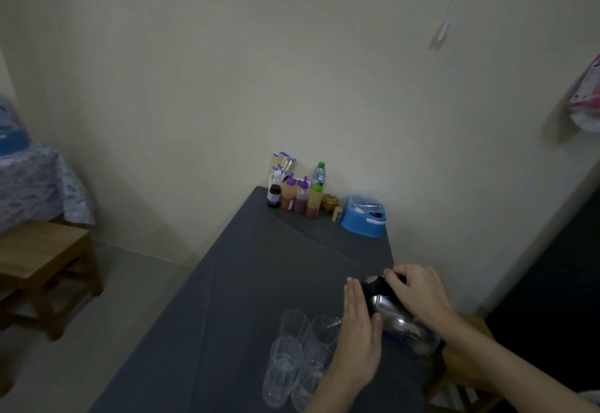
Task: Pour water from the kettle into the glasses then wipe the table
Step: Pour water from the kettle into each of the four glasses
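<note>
Kettle [394, 312] of shiny steel with a black lid and handle sits tilted at the lower right of the frame, close to the right edge of the surface [259, 282]. The right hand [418, 292] curls round the black handle at its top. The left hand [358, 338] lies flat against its side with fingers straight, and seems to cover the spout. Four clear glasses [293, 357] stand clustered just left of the kettle; whether they hold water is hard to tell in the blur. The middle of the dark grey cloth up to the far end is open. There, against the pale wall, stand sauce bottles [300, 198] and a blue container [363, 217]. A wooden stool [42, 260] stands on the floor at the left, well apart from the surface.
</note>
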